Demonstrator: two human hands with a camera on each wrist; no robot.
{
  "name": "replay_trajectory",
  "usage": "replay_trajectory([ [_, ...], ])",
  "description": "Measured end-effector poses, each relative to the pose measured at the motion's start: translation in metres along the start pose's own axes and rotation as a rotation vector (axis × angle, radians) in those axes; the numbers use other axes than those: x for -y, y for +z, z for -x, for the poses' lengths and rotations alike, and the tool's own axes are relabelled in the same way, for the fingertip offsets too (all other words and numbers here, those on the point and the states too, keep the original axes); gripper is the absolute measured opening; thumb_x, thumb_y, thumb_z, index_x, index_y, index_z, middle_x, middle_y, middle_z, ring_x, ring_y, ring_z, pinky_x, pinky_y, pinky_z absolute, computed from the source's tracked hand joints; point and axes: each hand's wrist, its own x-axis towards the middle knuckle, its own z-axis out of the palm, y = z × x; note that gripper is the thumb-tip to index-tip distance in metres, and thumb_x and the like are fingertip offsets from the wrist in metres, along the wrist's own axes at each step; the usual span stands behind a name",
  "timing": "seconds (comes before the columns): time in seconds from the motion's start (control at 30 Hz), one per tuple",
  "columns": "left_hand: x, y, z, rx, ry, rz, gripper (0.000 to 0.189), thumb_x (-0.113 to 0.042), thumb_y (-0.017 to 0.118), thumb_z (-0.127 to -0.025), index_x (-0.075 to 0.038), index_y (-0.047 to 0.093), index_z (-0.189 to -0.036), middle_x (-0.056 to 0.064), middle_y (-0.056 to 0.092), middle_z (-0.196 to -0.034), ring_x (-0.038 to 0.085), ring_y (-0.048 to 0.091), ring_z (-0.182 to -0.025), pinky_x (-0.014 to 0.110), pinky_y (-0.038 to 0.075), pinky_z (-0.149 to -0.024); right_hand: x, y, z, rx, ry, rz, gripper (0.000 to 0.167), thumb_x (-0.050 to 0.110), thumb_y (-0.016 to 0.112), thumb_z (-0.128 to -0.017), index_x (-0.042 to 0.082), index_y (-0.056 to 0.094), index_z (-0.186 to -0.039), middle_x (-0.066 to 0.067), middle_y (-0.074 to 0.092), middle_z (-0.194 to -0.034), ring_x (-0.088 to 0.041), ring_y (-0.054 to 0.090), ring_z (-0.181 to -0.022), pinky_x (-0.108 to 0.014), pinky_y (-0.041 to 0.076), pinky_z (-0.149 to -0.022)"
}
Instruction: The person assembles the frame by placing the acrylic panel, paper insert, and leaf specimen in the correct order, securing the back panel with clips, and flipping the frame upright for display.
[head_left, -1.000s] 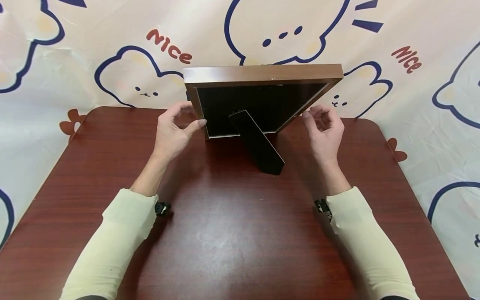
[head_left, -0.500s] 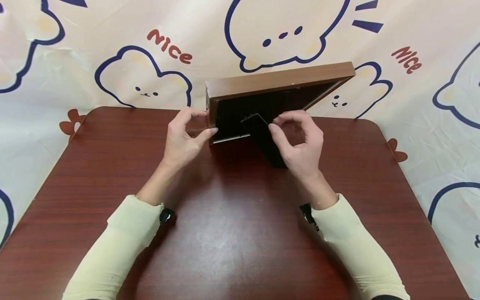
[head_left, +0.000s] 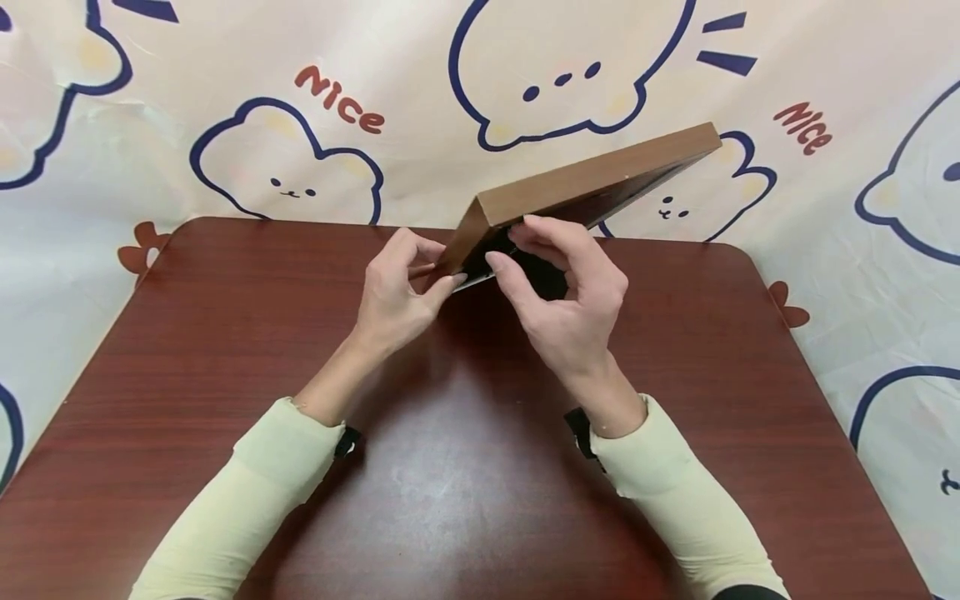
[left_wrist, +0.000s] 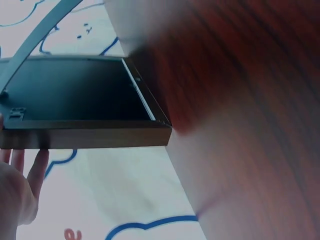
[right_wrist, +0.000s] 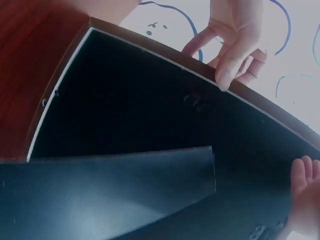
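Observation:
A brown-edged picture frame (head_left: 600,179) stands on the table, tilted, its black back (right_wrist: 130,95) facing me. In the head view my left hand (head_left: 401,287) pinches its left edge, thumb on the back side and fingers on the outer side. The left wrist view shows part of that hand (left_wrist: 20,185) at the edge. My right hand (head_left: 570,300) is at the frame's back, thumb and fingers apart and bent, with nothing seen gripped between them. A black easel stand (right_wrist: 100,195) juts from the back; my right hand mostly hides it in the head view.
The dark red wooden table (head_left: 450,467) has rounded far corners. Behind it hangs a pale cloth (head_left: 420,50) printed with cartoon bears. A small metal hanger (left_wrist: 17,113) is fixed on the frame's back.
The frame has turned, its left edge swinging nearer and rightward. My left hand has moved right while pinching it. My right hand has left the right side and come leftward across the back.

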Motion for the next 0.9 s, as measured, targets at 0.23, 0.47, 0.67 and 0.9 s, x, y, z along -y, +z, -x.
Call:
replay_trajectory([
  [0.23,-0.01,0.014,0.001,-0.019,0.068,-0.104,0.029,-0.001,0.085,-0.079,0.004,0.062,-0.097,0.016,0.061,-0.093,0.024,0.068,-0.085,0.036,0.062,-0.073,0.004,-0.002,0.002,-0.101,0.016,0.009,0.035,-0.014,0.082,-0.073,-0.014,0.066,-0.104,-0.022,0.068,-0.092,-0.027,0.068,-0.081,-0.039,0.062,-0.079],
  [0.47,-0.018,0.026,0.0,-0.031,0.094,-0.188,0.029,-0.009,0.085,-0.08,0.002,0.063,-0.094,0.013,0.061,-0.089,0.024,0.064,-0.076,0.036,0.059,-0.069,0.006,-0.004,0.001,-0.196,0.065,0.001,0.037,-0.013,0.083,-0.074,-0.015,0.065,-0.107,-0.019,0.067,-0.093,-0.027,0.066,-0.074,-0.037,0.062,-0.071],
  [0.67,-0.02,0.028,-0.002,0.017,0.103,-0.195,0.028,-0.013,0.085,-0.082,-0.001,0.063,-0.094,0.011,0.061,-0.088,0.023,0.063,-0.076,0.035,0.057,-0.067,0.005,-0.008,0.001,-0.249,0.09,-0.032,0.03,-0.009,0.079,-0.079,-0.016,0.065,-0.104,-0.02,0.066,-0.089,-0.025,0.065,-0.072,-0.034,0.061,-0.069],
  [0.9,-0.009,0.015,-0.027,0.176,0.106,0.01,0.023,-0.026,0.067,-0.095,-0.003,0.066,-0.095,0.004,0.064,-0.087,0.015,0.062,-0.08,0.031,0.056,-0.073,0.007,-0.012,0.004,-0.247,0.114,-0.049,0.031,-0.005,0.08,-0.079,-0.016,0.065,-0.103,-0.02,0.066,-0.09,-0.024,0.065,-0.072,-0.034,0.061,-0.07],
])
